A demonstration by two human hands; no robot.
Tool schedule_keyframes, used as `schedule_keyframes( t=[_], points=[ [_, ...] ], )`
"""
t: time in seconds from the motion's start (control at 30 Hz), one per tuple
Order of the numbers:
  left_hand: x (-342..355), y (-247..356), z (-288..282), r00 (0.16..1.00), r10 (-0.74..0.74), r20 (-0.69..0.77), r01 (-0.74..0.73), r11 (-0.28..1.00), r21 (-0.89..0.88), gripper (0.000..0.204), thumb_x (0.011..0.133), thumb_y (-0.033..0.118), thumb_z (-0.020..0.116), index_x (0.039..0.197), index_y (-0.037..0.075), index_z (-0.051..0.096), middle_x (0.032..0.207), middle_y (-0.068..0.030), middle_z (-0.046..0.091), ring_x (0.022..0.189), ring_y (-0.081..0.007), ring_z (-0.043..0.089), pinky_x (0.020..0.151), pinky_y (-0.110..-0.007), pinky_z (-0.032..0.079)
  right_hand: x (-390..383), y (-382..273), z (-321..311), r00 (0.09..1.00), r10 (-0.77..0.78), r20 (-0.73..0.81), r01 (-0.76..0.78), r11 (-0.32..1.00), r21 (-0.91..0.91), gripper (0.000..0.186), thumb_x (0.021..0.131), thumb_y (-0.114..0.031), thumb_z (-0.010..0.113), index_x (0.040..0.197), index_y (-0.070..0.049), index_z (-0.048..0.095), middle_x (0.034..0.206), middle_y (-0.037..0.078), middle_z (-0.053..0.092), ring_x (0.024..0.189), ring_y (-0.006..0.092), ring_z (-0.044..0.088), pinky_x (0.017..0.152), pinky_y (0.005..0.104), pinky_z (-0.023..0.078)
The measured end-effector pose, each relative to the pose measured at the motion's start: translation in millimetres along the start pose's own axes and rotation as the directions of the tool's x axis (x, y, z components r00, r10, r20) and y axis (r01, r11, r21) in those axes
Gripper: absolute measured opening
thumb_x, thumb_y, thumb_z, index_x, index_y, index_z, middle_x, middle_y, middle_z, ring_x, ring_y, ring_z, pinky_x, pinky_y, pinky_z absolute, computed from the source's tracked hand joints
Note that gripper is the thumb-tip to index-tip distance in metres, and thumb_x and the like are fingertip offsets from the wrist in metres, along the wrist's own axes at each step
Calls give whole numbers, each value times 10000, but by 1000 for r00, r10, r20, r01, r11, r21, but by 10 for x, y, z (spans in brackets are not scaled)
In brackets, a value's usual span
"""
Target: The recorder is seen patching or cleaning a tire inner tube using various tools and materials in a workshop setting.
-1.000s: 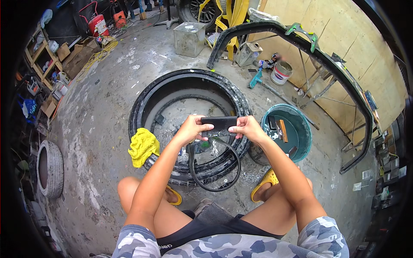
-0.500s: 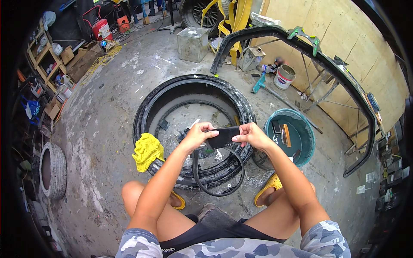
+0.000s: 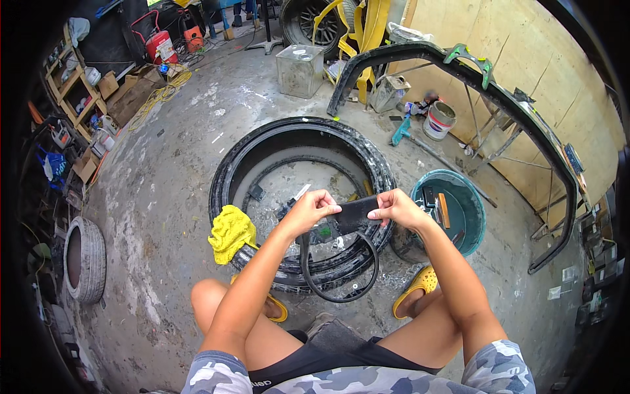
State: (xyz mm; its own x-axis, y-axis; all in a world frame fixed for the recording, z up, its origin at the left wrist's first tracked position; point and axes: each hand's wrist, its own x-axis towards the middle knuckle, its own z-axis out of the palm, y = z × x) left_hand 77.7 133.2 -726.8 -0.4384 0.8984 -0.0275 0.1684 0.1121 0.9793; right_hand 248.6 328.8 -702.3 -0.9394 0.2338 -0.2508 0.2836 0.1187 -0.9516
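Observation:
My left hand [image 3: 316, 210] and my right hand [image 3: 396, 209] pinch opposite ends of a flat black strip [image 3: 356, 215], which looks like rubber. It is stretched between thumbs and fingers above a big tyre [image 3: 379, 154] lying on its side. Below the strip hangs a thin black loop [image 3: 341, 300]; whether the two are one piece, I cannot tell. A yellow cloth [image 3: 231, 235] drapes over the tyre's near left edge. Inside the tyre lie a thin dark ring [image 3: 289, 159] and small scraps. The teal bucket [image 3: 478, 226] stands right of my right hand, with a wooden-backed brush [image 3: 444, 211] in it.
A long-handled teal squeegee [image 3: 401, 130] lies beyond the bucket. Near it stand a paint pail [image 3: 438, 123] and a curved black frame [image 3: 566, 220] leaning by plywood. Another tyre [image 3: 86, 261] is at left; a metal can [image 3: 300, 71] stands at the back.
Both hands keep their pinch on the black strip, whose right end now sits slightly higher. The whole view has shifted a little, moving the surroundings right and down.

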Motion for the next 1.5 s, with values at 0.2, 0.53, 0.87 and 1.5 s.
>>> schedule_keyframes(
  t=[0.2, 0.53, 0.87, 1.5],
  points=[
    [-70, 112, -26, 1000, 15, 0, -15, 986, 167, 220, 790, 214, 738, 787, 37, 607, 644, 44, 524, 600, -43, 454, 544, -221, 375, -49, -71, -38, 1000, -4, 14, 4, 999, -47, 353, 752, -104, 762, 589, -85, 450, 557, -7, 546, 497, 75, 521, 472, 221, 409],
    [-76, 4, 107, 994, 33, 107, -42, 996, 82, 162, 829, 181, 681, 797, 46, 597, 682, 40, 537, 626, -45, 470, 570, -218, 381, -64, -139, 133, 999, 18, 31, -10, 969, -249, 423, 743, -112, 771, 568, -72, 389, 516, -10, 493, 485, 71, 512, 454, 253, 405],
    [-64, 77, 226, 971, 67, 230, -100, 986, 133, 200, 848, 207, 659, 823, 22, 588, 689, 6, 575, 616, -89, 506, 574, -260, 410, -81, -149, 217, 993, -20, 116, 64, 918, -390, 378, 721, -112, 775, 573, -6, 444, 527, 34, 526, 490, 100, 531, 465, 285, 417],
    [-96, 103, 294, 974, 53, 220, -85, 987, 138, 248, 857, 229, 642, 786, 27, 515, 664, 19, 492, 633, -77, 450, 585, -269, 380, -66, -165, 332, 986, -77, 150, 148, 823, -549, 358, 688, -131, 787, 621, 44, 482, 539, 124, 487, 531, 176, 512, 528, 373, 409]
  ],
)
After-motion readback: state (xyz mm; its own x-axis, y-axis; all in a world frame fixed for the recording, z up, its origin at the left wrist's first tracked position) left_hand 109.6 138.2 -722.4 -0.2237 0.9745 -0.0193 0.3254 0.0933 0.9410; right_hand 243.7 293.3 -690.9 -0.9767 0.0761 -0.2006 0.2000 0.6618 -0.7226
